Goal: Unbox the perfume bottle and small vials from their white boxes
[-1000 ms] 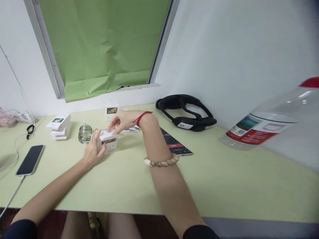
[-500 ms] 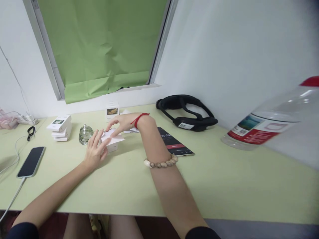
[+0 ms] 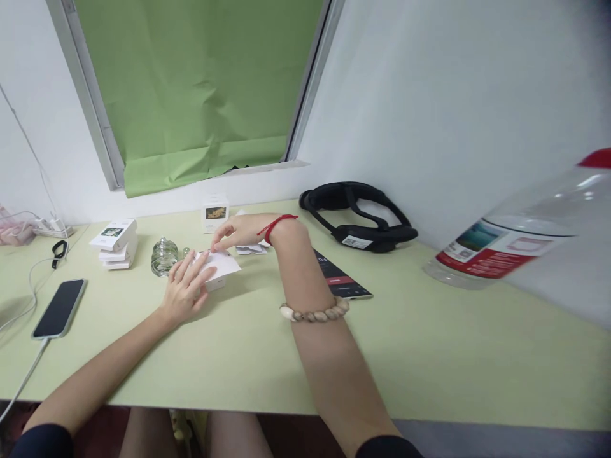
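A small white box (image 3: 216, 284) stands on the desk with a white card-like sheet (image 3: 224, 262) across its top; I cannot tell whether this is a flap of the box. My left hand (image 3: 185, 287) grips the box from the left, its fingers reaching over the sheet. At the sheet's far edge, the fingertips of my right hand (image 3: 241, 230) are pinched together, touching it. A red cord (image 3: 277, 224) is around that wrist, with a beaded bracelet (image 3: 317, 313) farther up the arm. Just left of the box sits a ribbed glass jar (image 3: 164, 257).
Stacked white boxes (image 3: 114, 243) stand at the left, near a charging phone (image 3: 60, 309). Another white box with a picture (image 3: 215, 215) is by the wall. Rightward are a dark-screened device (image 3: 344, 280), a black headset (image 3: 363, 216) and a large plastic bottle (image 3: 496, 245).
My right hand has drawn back slightly to the right, its thumb off the middle of the sheet and its fingertips now at the far edge. The left hand stays nearly still.
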`<act>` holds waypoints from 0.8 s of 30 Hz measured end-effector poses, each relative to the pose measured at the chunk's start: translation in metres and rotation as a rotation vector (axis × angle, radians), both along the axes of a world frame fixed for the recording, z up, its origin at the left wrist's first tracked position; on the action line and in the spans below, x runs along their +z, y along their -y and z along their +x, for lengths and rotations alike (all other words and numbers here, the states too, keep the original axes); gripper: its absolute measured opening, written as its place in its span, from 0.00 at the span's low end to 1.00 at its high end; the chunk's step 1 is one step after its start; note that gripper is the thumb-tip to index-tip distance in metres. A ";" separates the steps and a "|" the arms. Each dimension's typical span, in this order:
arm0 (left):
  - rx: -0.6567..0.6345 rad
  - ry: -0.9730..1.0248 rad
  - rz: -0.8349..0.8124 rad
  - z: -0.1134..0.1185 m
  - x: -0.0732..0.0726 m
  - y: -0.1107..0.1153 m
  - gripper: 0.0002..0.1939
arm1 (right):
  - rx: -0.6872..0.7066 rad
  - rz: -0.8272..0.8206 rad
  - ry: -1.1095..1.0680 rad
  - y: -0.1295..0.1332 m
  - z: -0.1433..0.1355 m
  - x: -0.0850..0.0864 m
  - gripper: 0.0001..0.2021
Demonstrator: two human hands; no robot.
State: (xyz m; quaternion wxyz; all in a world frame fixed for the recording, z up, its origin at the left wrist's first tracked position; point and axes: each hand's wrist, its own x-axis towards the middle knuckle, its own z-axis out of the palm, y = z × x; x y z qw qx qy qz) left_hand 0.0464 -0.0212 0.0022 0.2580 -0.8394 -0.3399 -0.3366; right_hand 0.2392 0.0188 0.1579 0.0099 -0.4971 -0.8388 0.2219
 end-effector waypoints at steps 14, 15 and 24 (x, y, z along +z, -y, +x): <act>0.024 -0.029 0.071 0.002 -0.002 0.002 0.20 | -0.197 0.028 0.068 0.003 -0.011 0.002 0.14; 0.020 -0.018 0.079 0.003 -0.002 0.002 0.19 | -0.203 0.031 0.073 0.003 -0.010 0.002 0.14; 0.056 0.055 0.044 0.003 -0.006 0.002 0.20 | -0.112 0.019 0.101 0.003 -0.011 0.002 0.21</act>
